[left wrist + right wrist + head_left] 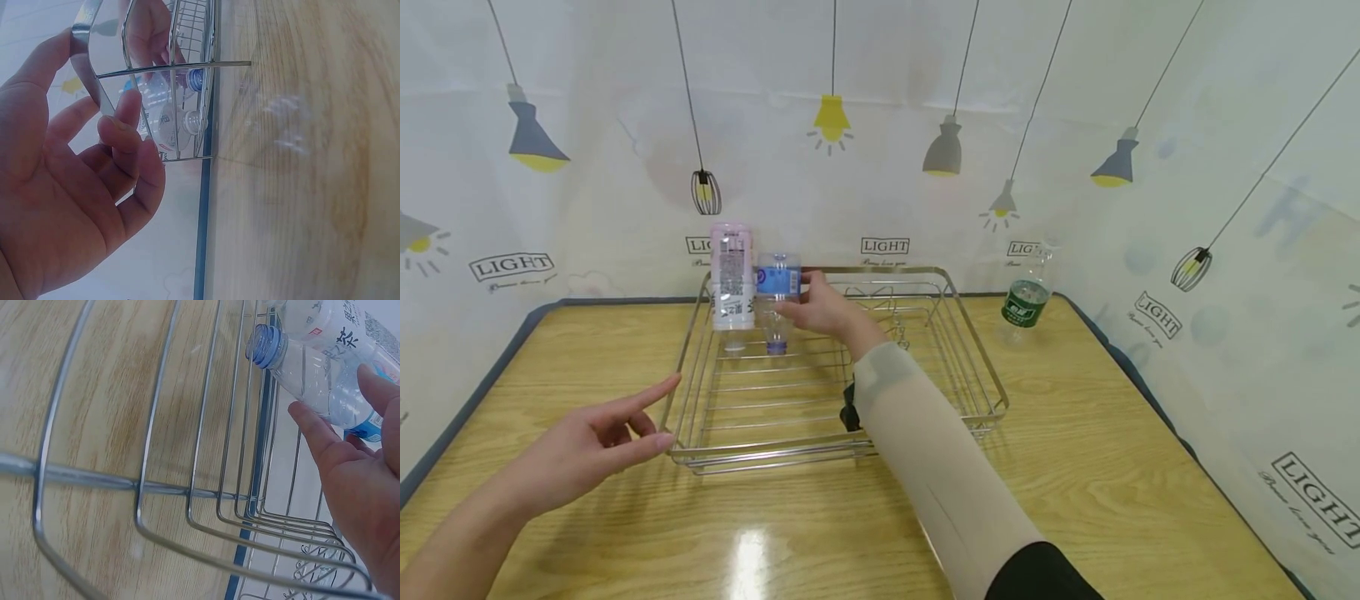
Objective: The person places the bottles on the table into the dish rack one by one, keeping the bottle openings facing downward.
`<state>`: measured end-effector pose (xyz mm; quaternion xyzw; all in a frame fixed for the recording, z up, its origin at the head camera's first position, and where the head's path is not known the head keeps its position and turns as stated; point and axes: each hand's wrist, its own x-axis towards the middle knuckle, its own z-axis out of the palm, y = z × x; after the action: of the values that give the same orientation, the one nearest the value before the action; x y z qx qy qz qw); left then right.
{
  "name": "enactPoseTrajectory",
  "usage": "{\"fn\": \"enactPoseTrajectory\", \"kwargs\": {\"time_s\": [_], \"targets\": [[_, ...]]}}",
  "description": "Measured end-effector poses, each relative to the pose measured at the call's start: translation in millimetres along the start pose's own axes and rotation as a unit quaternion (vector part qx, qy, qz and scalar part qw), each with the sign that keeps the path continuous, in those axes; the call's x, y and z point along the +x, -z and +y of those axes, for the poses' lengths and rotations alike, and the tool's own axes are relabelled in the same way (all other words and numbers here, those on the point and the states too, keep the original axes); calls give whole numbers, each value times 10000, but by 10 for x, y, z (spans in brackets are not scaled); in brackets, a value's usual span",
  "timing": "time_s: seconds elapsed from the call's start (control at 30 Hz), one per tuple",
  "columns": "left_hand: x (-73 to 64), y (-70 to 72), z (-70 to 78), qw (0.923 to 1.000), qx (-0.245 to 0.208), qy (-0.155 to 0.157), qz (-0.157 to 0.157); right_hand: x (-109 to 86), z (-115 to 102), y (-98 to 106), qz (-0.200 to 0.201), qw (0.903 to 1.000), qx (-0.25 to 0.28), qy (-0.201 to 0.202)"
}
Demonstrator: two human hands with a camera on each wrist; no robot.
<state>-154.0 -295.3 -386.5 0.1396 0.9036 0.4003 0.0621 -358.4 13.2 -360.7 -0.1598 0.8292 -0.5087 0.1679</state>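
Note:
In the head view my right hand (pixel 823 307) holds a clear plastic bottle with a blue label (pixel 778 281), neck down, over the rear left of a wire dish rack (pixel 775 458). The right wrist view shows the thumb and fingers around this bottle (pixel 312 381) and its blue neck end low by the wires. Just left of it a bottle with a pink and white label (pixel 732 279) also stands neck down in the rack. My left hand (pixel 598 442) touches the rack's left rim near the front corner with index fingertip and thumb; in the left wrist view the other fingers are bent.
A clear bottle with a green label (pixel 1026 304) stands upright on the wooden table (pixel 1112 483), right of the rack. A black object (pixel 849 408) at the rack's front is partly hidden by my right sleeve. A lamp-patterned sheet (pixel 887 200) walls the table's back and sides.

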Motion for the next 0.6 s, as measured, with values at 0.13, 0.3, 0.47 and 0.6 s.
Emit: {"fn": "enactPoseTrajectory", "kwargs": {"time_s": [0.13,0.3,0.47,0.6], "targets": [[4,3,1,10000,12,0,-15,5,8,-12,-52,10000,35,-58],[5,1,0,10000,10,34,-35,29,29,-9,-112,9995,267,-104],[4,4,9,10000,-13,38,-47,53,38,2,-122,9992,354,-128],[5,2,10,10000,-11,50,-48,51,38,-3,-113,9991,396,-137]]}}
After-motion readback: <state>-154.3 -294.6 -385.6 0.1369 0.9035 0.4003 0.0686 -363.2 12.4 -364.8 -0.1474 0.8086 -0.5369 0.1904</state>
